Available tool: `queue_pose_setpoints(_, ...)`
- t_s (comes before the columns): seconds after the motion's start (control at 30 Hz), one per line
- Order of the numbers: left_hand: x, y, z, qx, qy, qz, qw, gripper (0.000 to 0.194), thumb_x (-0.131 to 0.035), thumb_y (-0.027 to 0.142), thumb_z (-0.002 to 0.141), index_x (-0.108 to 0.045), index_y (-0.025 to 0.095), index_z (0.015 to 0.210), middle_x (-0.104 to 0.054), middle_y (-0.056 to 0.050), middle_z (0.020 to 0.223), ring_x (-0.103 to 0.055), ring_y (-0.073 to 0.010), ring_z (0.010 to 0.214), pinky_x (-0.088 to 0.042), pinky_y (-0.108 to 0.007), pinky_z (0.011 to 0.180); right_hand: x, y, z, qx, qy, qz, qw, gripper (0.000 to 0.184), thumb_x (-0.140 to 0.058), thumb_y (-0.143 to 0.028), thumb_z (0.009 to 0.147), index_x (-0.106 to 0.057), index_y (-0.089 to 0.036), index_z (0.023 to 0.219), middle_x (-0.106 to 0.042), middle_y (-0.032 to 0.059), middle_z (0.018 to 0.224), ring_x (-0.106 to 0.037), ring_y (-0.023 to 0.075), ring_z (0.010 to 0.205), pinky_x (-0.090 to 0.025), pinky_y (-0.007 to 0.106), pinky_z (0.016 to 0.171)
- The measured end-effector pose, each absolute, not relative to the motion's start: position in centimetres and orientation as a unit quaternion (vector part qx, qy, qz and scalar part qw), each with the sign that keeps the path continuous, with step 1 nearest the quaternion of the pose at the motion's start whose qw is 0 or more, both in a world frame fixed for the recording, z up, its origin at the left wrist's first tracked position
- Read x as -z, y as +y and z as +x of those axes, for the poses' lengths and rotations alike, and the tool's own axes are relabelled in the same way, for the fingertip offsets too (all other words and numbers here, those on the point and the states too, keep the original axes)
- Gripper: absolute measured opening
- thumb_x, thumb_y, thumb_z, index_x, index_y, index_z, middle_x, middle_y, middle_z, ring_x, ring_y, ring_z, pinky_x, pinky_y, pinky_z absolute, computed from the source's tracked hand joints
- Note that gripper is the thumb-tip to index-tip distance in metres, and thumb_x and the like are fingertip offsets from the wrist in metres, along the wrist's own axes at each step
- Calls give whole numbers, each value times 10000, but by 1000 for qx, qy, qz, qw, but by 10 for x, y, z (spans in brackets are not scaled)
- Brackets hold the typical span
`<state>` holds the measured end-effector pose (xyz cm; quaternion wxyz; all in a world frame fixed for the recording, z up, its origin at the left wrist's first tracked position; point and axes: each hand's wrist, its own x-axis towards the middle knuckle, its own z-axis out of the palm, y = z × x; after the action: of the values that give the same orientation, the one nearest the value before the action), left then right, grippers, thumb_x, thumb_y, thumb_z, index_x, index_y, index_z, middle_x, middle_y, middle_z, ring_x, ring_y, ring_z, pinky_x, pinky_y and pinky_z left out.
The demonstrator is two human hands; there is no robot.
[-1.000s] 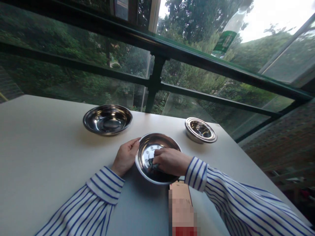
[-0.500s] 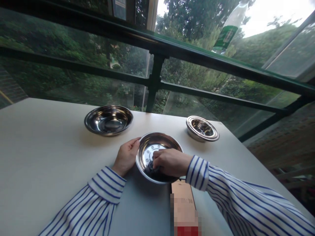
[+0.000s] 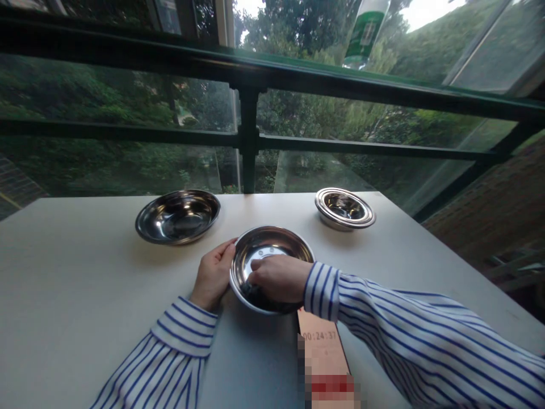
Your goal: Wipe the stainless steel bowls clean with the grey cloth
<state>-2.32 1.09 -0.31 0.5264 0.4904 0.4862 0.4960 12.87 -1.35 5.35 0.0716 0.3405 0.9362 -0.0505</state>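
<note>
A shiny stainless steel bowl (image 3: 276,241) is tilted toward me above the near middle of the table. My left hand (image 3: 213,274) grips its left rim, thumb on top and the other fingers mostly hidden behind. Inside the bowl is my right hand (image 3: 281,277), its fingers curled down against the inner surface. Whatever those fingers may hold is hidden by the hand. Small round marks show on the bowl's bottom above my knuckles.
A wider steel bowl (image 3: 179,218) stands at the back left, and smaller stacked-looking steel bowls (image 3: 344,209) at the back right. A phone (image 3: 321,346) showing a timer lies below the held bowl. Behind the white table (image 3: 85,272) run a green railing (image 3: 298,71) and a plastic bottle (image 3: 365,34).
The view has levelled and shifted slightly. My right hand has moved a little leftward inside the bowl, covering more of its bottom. My left hand keeps its grip on the rim.
</note>
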Motion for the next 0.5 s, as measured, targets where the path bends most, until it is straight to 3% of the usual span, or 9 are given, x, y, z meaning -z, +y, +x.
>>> queue_pose_setpoints(0.23,5,13,-25,-505,467,501,525,501,-614,416,702,-629,86,1080,-705,-126,938,-620,-253,926,-449,-388,863,-50,21,121,-3,907,420,41,249,-408,-122,835,-622,-127,961,-611,106,985,-599,219,884,-459,302,696)
queue_pose_setpoints(0.5,1,9,-21,-505,481,496,518,488,-611,436,693,-645,86,1031,-708,-120,916,-641,-238,848,-478,-356,798,-57,16,150,-8,868,480,127,236,-439,-119,819,-669,-114,876,-647,144,926,-624,253,844,-476,334,669)
